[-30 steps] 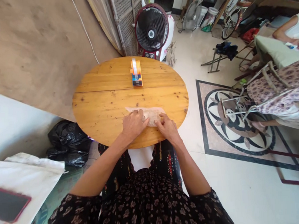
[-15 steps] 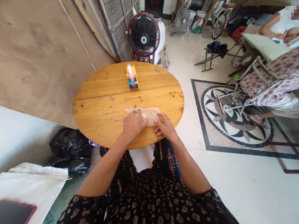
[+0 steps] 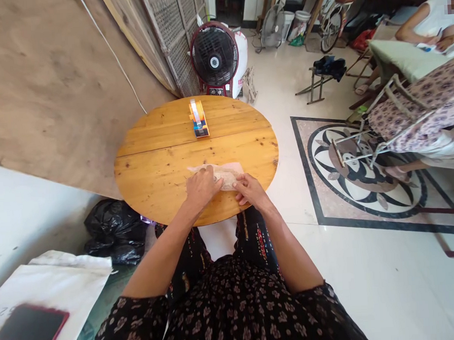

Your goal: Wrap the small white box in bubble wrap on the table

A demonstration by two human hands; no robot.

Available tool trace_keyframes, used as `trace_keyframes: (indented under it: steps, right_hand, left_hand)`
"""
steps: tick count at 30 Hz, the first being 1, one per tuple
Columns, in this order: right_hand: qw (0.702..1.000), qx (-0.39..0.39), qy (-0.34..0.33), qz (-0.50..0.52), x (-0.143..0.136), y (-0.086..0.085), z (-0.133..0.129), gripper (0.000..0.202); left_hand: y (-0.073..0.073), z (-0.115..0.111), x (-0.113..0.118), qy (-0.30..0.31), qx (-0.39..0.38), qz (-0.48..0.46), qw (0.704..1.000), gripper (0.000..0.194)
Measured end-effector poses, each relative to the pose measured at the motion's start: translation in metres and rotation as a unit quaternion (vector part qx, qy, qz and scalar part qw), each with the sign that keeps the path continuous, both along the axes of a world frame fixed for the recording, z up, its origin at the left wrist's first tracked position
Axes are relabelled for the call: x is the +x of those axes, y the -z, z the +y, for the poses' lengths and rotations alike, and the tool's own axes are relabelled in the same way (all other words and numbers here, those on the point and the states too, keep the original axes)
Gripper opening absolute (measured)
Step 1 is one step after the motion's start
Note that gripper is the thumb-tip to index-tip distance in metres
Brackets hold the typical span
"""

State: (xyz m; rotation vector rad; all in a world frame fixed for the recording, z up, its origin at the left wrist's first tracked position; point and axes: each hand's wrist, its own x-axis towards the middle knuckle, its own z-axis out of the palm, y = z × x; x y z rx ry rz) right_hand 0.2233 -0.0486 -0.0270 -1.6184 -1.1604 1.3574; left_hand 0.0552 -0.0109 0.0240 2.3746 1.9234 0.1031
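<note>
A crumpled, see-through plastic bag (image 3: pixel 230 171) lies on the near part of the oval wooden table (image 3: pixel 151 169); whether something is inside cannot be made out. My left hand (image 3: pixel 202 186) bends over its left part, fingers curled down and the thumb pressing on it. At the bag's right end, my right hand (image 3: pixel 251 190) grips the edge between thumb and fingers, its other fingers curled beneath. Farther back on the table stands an orange and blue tape dispenser (image 3: pixel 199 119) with a roll of clear tape, apart from both hands.
Just beyond the table stands a dark red fan (image 3: pixel 214 56). Black plastic bags (image 3: pixel 114 229) sit on the left, and a phone (image 3: pixel 31 326) lies on a white sack (image 3: pixel 75 284). At the right are a folding chair (image 3: pixel 384 126) and people at another table (image 3: pixel 392 55).
Both hands stay on the bag, the right one shifting only slightly at its end. My view has tilted a little, so the surroundings sit slightly differently.
</note>
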Motion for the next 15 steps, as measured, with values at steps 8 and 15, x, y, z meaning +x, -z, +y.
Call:
trace_keyframes:
  steps: [8, 15]
  right_hand:
    - [0.998, -0.066, -0.015, 0.009, 0.003, -0.011, -0.002, 0.026]
    - [1.0, -0.022, -0.008, -0.006, 0.001, -0.003, 0.004, 0.029]
  left_hand:
    - [0.0, 0.0, 0.0, -0.001, -0.002, 0.0, 1.0, 0.034]
    - [0.0, 0.0, 0.0, 0.003, -0.001, -0.008, 1.0, 0.033]
